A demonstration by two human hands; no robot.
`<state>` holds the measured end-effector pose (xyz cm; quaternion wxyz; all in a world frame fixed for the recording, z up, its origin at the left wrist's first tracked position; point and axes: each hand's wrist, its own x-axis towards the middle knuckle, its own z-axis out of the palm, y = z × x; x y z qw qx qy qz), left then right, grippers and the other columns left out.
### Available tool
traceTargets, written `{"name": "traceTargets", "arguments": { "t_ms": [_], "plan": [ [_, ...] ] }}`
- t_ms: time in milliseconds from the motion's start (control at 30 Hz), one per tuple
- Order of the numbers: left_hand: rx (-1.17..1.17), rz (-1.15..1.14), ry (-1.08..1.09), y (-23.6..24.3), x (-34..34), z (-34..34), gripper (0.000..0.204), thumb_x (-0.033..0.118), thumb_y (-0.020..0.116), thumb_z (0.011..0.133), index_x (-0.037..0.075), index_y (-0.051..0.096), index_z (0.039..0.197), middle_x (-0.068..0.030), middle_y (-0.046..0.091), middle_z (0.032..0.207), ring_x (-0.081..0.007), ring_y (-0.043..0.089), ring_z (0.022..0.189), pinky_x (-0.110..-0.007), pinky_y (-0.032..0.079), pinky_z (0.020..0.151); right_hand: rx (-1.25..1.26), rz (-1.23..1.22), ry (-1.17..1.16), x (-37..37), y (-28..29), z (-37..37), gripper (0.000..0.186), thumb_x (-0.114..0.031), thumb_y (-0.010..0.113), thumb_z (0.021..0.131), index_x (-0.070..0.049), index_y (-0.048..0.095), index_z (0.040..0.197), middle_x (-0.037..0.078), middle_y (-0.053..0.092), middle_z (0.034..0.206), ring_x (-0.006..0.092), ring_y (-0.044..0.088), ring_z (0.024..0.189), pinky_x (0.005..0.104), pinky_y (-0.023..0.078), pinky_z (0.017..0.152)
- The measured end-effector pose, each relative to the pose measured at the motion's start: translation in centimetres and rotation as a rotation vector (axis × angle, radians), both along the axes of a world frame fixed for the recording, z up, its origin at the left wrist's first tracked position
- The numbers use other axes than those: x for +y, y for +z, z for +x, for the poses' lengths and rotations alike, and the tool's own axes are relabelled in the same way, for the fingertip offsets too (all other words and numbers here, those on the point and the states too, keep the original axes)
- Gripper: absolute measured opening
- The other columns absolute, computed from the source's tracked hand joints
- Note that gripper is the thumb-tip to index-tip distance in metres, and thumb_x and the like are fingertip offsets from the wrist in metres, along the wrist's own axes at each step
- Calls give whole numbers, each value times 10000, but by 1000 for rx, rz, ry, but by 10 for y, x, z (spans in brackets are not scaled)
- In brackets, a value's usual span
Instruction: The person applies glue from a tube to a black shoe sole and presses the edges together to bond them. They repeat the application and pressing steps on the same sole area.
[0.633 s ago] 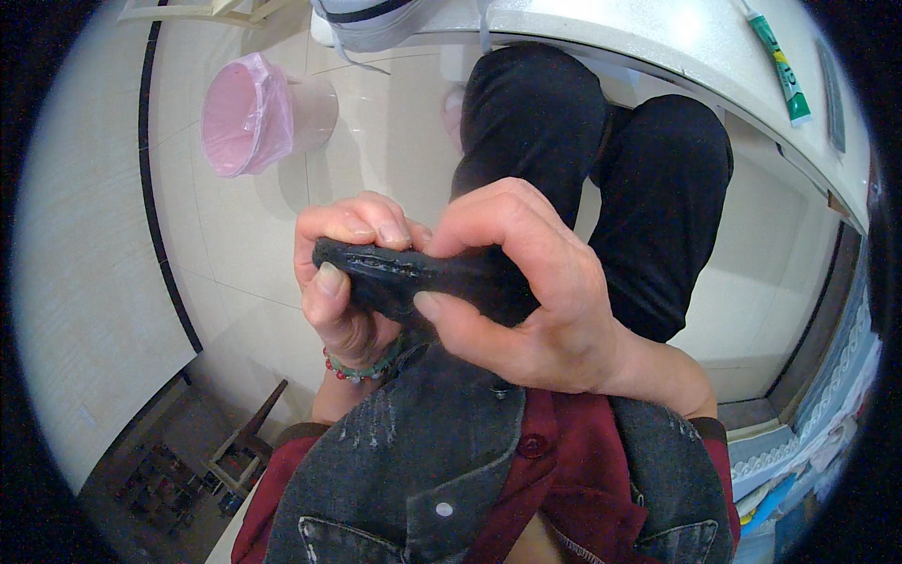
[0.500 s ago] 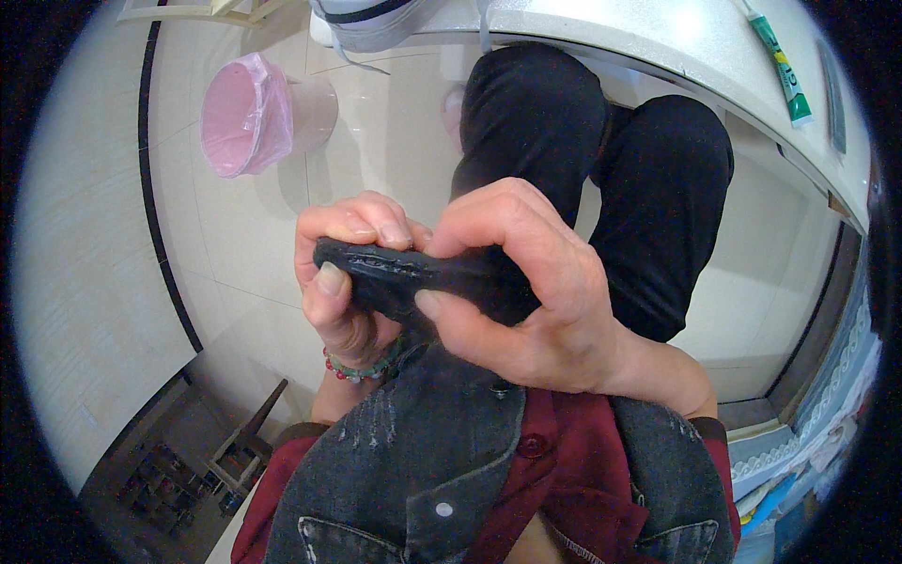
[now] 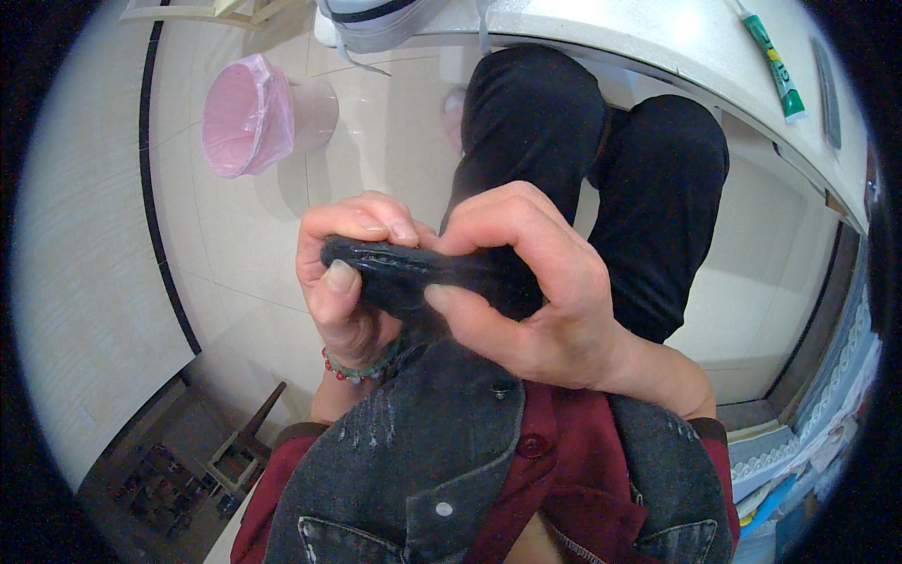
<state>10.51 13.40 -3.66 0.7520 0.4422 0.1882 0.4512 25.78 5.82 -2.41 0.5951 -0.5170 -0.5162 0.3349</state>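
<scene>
A soft black piece, with a shiny wet-looking line along its upper edge, is stretched between my hands above my lap; its exact kind is unclear. My left hand pinches its left end, thumb in front and fingers behind. With thumb and index finger, my right hand grips it near the middle, and the dark part behind that hand blends with my black trousers. A beaded bracelet circles my left wrist. The dark denim jacket lies just below the hands.
A white table curves along the top and right. On it rest a green-and-white tube, a grey flat strip and a pale shoe-like item. A lined pink bin stands on the tiled floor, and a wooden stool at lower left.
Both hands and the black piece have shifted very slightly to the right. The two grips look the same as before.
</scene>
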Motion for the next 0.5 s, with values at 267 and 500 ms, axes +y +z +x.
{"name": "traceTargets", "arguments": {
  "t_ms": [267, 500],
  "plan": [
    [2, -10, -6, 2, -3, -1, 302, 249, 584, 872, -2, 513, 1025, -186, 551, 927, -263, 584, 845, -398, 555, 769, 11, 15, -21, -3, -1, -3, 306, 15, 740, 682, -8, 570, 935, 112, 598, 906, 225, 592, 814, 304, 480, 741],
    [-1, -25, -5, 1, -2, -2, 307, 248, 585, 874, -5, 511, 1032, -187, 548, 932, -262, 584, 834, -401, 553, 770, 34, 20, -14, -2, -3, -4, 302, 10, 737, 686, -6, 566, 934, 108, 592, 909, 214, 590, 812, 296, 476, 735]
  ]
}}
